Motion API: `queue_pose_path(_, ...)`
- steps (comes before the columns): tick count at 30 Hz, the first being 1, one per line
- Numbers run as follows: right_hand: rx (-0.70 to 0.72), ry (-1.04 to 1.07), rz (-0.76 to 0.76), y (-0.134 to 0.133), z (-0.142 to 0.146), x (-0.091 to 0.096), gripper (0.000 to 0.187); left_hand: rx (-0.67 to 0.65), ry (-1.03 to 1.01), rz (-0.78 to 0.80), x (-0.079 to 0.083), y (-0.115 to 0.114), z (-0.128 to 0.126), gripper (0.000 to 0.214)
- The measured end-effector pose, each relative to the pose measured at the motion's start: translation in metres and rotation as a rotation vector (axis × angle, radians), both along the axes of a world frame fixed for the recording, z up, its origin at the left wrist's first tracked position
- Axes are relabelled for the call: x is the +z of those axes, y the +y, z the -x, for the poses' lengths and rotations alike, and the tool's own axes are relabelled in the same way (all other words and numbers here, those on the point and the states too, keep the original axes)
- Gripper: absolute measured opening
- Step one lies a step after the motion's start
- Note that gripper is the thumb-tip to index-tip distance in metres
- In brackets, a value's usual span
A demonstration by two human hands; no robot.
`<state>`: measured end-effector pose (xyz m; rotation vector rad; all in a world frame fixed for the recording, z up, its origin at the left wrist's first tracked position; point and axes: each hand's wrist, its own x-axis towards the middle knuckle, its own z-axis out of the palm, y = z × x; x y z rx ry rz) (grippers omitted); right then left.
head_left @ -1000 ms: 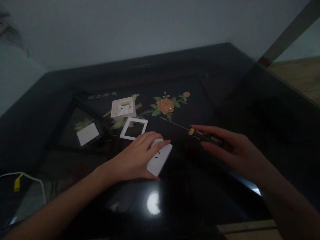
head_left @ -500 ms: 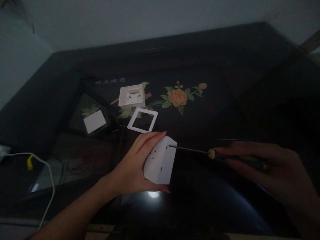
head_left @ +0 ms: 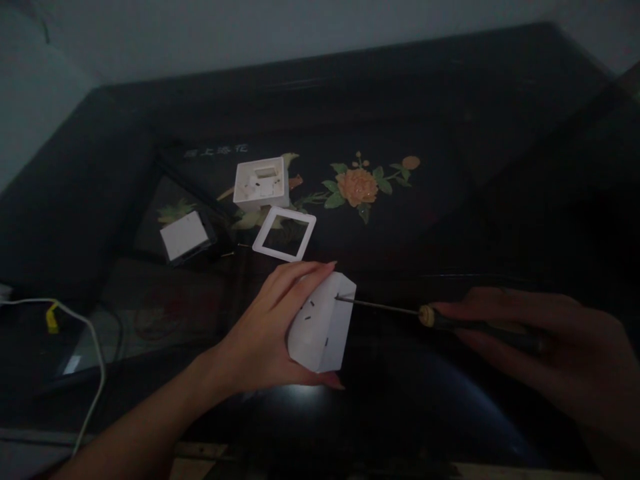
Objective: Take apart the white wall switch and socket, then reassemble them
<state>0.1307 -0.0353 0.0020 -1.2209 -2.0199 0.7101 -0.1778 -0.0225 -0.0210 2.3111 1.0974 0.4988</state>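
My left hand (head_left: 273, 327) is closed around a white wall socket (head_left: 315, 327), its slotted face turned up and to the left. Two small dark slots show along the socket's bevelled side. My right hand (head_left: 545, 353) grips a screwdriver (head_left: 427, 315) with a dark and yellow handle. The thin shaft points left, and its tip is at the upper slot on the socket's side. How deep the tip sits cannot be made out. Just beyond my left hand lies a white square frame (head_left: 257, 248).
Behind the frame stands an open white box (head_left: 260, 183). A white and black switch module (head_left: 185, 237) lies to the left, near two small screws (head_left: 228, 253). At far left runs a white cable (head_left: 97, 340) with a yellow tag (head_left: 52, 318). The dark glossy table (head_left: 450, 233) bears a flower picture.
The camera view has shifted slightly, moving the table items up and left a little. Both hands keep their grips, and the screwdriver tip stays at the upper slot.
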Motion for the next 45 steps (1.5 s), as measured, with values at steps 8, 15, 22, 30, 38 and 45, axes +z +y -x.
queue_pose_path(8, 0.002, -0.002, 0.01, 0.0, -0.001, -0.002, 0.027, -0.001, -0.004, 0.012, 0.0, -0.001, 0.002, 0.114)
queue_pose_path(15, 0.02, 0.019, 0.012, 0.0, -0.001, -0.001, 0.032, 0.013, -0.01, 0.049, 0.001, 0.0, 0.003, 0.116)
queue_pose_path(22, 0.048, -0.018, -0.044, -0.002, -0.001, 0.003, 0.03, 0.001, -0.007, 0.04, 0.002, 0.0, 0.002, 0.116)
queue_pose_path(30, 0.134, -0.076, -0.116, -0.005, -0.013, -0.006, 0.029, -0.042, 0.087, -0.018, 0.006, -0.004, -0.004, 0.103)
queue_pose_path(38, 0.122, 0.112, -0.011, 0.002, 0.005, -0.018, 0.044, 0.005, 0.001, 0.124, 0.009, -0.008, -0.001, 0.108)
queue_pose_path(45, 0.107, 0.18, 0.022, 0.001, 0.014, -0.02, 0.045, 0.009, -0.085, 0.174, 0.009, -0.006, -0.002, 0.108)
